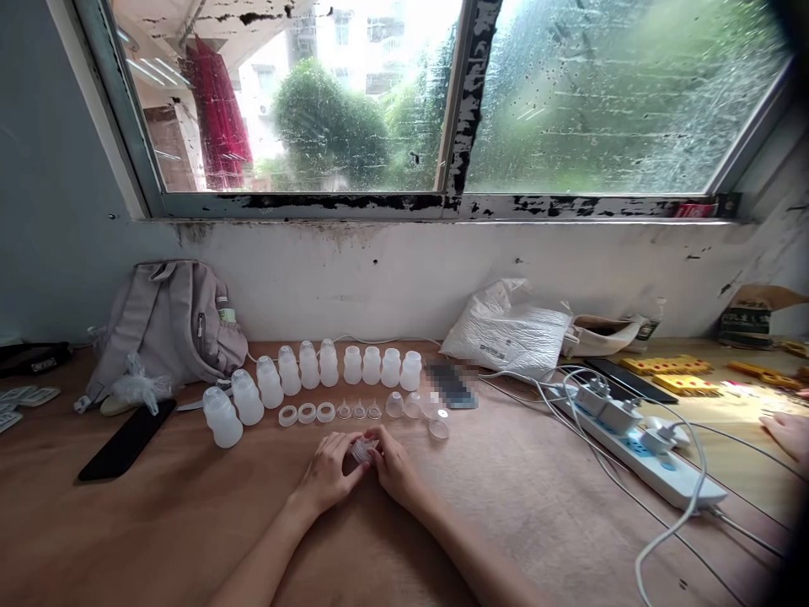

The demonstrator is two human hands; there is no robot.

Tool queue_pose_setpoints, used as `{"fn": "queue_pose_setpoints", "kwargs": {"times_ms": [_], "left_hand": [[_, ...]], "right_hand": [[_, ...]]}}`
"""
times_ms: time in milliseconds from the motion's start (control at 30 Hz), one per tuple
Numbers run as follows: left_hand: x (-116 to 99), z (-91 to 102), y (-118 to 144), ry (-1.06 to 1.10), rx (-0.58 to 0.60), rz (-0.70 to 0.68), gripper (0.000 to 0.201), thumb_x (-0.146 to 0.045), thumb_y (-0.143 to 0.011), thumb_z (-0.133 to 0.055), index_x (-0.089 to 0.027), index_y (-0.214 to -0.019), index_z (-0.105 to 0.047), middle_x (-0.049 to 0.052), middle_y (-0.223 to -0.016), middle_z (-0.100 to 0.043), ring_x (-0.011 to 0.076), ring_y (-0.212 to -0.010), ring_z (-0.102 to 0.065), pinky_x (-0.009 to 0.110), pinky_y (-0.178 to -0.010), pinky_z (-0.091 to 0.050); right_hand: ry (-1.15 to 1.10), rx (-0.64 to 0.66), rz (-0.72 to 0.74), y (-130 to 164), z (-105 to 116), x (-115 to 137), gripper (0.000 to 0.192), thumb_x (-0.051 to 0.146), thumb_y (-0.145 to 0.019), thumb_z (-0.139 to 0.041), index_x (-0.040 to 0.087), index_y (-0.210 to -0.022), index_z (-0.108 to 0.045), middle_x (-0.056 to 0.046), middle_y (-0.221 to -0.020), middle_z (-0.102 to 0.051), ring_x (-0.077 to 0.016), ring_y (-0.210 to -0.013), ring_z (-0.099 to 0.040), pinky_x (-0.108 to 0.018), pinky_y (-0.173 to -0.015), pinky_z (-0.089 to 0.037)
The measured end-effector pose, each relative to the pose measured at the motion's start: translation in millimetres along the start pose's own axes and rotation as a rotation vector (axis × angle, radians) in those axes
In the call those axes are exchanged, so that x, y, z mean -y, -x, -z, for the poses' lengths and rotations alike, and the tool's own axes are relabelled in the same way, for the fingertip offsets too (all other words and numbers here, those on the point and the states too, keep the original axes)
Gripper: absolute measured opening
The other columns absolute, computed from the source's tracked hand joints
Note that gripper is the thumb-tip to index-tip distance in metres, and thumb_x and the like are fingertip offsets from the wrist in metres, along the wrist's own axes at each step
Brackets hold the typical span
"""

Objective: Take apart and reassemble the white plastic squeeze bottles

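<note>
Translucent part (362,451) between the fingers (382,437) of left hand (329,470) and right hand (395,469), in their grasp

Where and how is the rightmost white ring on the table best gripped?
Probably by the outer rim, from above, pinching its near and far edges: the white ring lies flat, with another ring close on its left and a clear part on its right.
</note>
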State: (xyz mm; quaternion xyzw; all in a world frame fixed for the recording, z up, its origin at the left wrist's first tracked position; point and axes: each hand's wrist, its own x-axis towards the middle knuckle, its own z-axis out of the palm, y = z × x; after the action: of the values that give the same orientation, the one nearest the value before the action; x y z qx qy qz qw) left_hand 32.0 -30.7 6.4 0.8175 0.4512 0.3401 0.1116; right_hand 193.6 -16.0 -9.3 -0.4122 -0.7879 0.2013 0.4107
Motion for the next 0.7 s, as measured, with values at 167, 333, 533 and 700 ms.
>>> {"fn": "queue_pose_setpoints", "kwargs": {"times_ms": [167,333,533,700], "left_hand": [[0.5,0.3,0.3,0.029,0.003,-0.002,0.037,-0.026,-0.074,-0.054,-0.022,-0.110,-0.048,0.006,-0.100,-0.057,0.0215,-0.091,-0.051,0.039,-0.082,-0.041],[2.2,0.6,0.5,0.039,0.006,0.002,0.037,-0.025,-0.072,-0.054,-0.023,-0.109,-0.049,0.006,-0.101,-0.057,0.0218,-0.092,-0.051,0.039,-0.083,-0.041],[4.6,-0.2,1.1,0.002,0.003,0.012,0.039,-0.027,-0.069,-0.058,-0.023,-0.108,-0.050,0.005,-0.096,-0.058,0.0213,-0.089,-0.051,0.038,-0.081,-0.041],[4.2,-2.0,1.5,-0.038,-0.003,0.007,0.038,-0.029,-0.068,-0.059,-0.023,-0.105,-0.053,0.004,-0.089,-0.057,0.0201,-0.085,-0.051,0.036,-0.079,-0.042]], "right_hand": [[0.002,-0.001,-0.003,0.5,0.3,3.2,0.023,0.007,-0.076,-0.036,0.020,-0.094,-0.043,-0.004,-0.087,-0.057,-0.0147,-0.078,-0.055,-0.026,-0.070,-0.044],[0.007,-0.015,0.003,0.7,-2.0,3.0,0.022,0.007,-0.076,-0.037,0.019,-0.093,-0.045,-0.004,-0.084,-0.058,-0.0146,-0.076,-0.055,-0.026,-0.068,-0.044],[0.062,-0.044,0.012,1.7,-6.4,1.2,0.020,0.008,-0.076,-0.039,0.020,-0.091,-0.046,-0.004,-0.086,-0.057,-0.0147,-0.078,-0.055,-0.026,-0.069,-0.044],[0.120,-0.055,0.032,3.8,-9.6,1.3,0.019,0.009,-0.078,-0.037,0.020,-0.090,-0.046,-0.004,-0.086,-0.055,-0.0153,-0.075,-0.054,-0.026,-0.067,-0.044]]}}
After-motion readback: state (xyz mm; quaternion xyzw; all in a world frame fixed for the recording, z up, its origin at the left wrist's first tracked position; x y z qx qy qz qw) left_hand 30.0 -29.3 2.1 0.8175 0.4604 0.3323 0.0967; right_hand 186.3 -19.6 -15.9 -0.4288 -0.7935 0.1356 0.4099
